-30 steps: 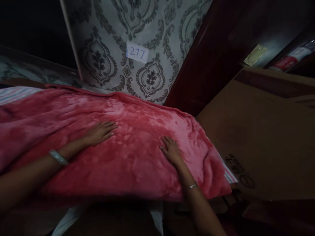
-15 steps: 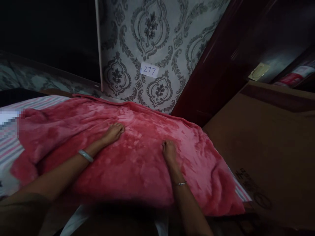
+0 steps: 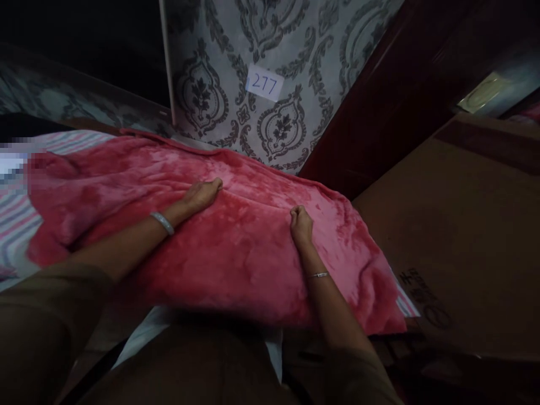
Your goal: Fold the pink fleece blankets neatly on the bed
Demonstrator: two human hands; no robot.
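Observation:
A fluffy red blanket (image 3: 236, 253) lies spread across a bed with a striped sheet (image 3: 17, 219). My left hand (image 3: 201, 194) rests on the blanket near its far middle, fingers curled and pinching a fold of the fabric. A pale bangle is on that wrist. My right hand (image 3: 301, 223) sits to the right, closed in a fist that bunches the blanket. Creases run between the two hands.
A large brown cardboard box (image 3: 455, 225) stands right of the bed. Patterned grey wallpaper with a paper label reading 277 (image 3: 264, 83) is behind. A dark red wooden panel (image 3: 379, 95) rises at the right. The left rear is dark.
Both hands went from lying flat with fingers spread to curled and gripping the blanket, moving farther away from me. The view shifted right and tilted.

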